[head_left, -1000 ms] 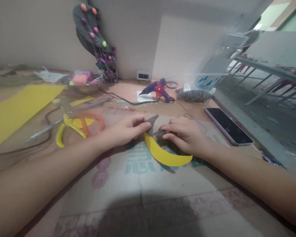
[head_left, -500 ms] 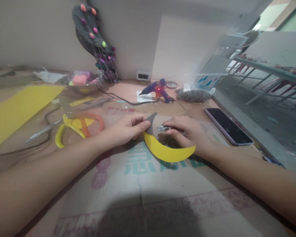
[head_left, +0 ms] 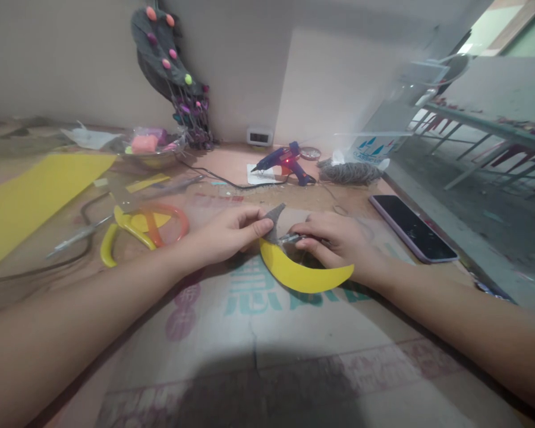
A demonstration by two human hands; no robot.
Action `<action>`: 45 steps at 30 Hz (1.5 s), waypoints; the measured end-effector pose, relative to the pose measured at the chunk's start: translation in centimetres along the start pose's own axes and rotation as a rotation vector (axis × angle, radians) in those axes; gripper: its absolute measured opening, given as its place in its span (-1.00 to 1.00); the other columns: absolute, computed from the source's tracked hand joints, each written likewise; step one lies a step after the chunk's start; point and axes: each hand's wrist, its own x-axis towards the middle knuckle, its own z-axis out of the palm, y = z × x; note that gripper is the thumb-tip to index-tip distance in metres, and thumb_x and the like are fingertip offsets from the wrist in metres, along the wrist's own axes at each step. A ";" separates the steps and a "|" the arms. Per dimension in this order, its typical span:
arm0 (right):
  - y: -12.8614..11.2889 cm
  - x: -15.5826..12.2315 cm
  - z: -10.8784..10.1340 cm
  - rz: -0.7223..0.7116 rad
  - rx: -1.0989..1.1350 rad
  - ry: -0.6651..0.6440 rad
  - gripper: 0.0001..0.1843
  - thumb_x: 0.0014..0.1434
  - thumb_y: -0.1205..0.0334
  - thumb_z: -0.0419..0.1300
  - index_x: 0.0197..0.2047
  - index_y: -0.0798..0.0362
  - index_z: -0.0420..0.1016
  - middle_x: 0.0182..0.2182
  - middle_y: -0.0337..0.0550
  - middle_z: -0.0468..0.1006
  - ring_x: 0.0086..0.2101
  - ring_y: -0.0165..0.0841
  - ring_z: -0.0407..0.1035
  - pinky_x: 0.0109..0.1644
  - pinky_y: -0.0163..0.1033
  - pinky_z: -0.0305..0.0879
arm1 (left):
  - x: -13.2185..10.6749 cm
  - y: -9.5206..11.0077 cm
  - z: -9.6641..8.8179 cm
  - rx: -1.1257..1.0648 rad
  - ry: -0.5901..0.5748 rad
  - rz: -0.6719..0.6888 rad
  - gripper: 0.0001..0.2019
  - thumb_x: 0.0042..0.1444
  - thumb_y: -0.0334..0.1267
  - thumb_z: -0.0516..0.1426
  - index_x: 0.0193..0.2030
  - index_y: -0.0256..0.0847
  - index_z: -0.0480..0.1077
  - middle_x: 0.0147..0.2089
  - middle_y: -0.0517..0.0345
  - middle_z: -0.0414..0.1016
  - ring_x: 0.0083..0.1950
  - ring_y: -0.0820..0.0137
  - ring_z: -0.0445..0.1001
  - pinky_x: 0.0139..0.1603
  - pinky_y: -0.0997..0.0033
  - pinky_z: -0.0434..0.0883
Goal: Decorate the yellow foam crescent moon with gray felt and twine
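Between the thumb and fingers of my left hand (head_left: 245, 232) is the upper end of a yellow crescent cutout (head_left: 307, 278). That end is covered in grey material (head_left: 275, 223), which looks like wound yarn. My right hand (head_left: 332, 238) is closed on a small silver tool (head_left: 289, 238) that looks like a nail clipper. The tool's tip is at the lower edge of the grey covering; whether it touches cannot be made out. The crescent's bare yellow part curves below the right fingers, its far point near the right wrist.
Scissors (head_left: 173, 221) with orange and yellow handles lie left. Behind are a lit glue gun (head_left: 285, 160), grey yarn (head_left: 350, 171) and a bowl (head_left: 151, 159). A phone (head_left: 412, 229) lies right. A decorated grey crescent (head_left: 156, 53) hangs on the wall.
My right hand has moved slightly left, bringing the silver tool from a gap away up to the crescent's grey edge. My left hand and the crescent have barely moved.
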 end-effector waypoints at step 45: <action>0.2 -0.1 0.0 -0.063 -0.097 0.070 -0.66 0.34 0.08 0.03 -0.18 0.10 0.55 -0.46 -0.16 0.51 -0.44 -0.40 0.32 -0.33 -0.27 0.10 | 0.0 0.4 0.1 0.016 0.038 -0.020 -0.71 0.18 -0.04 0.05 -0.25 -0.25 0.38 -0.58 0.34 0.18 -0.60 0.54 0.12 -0.56 0.56 0.13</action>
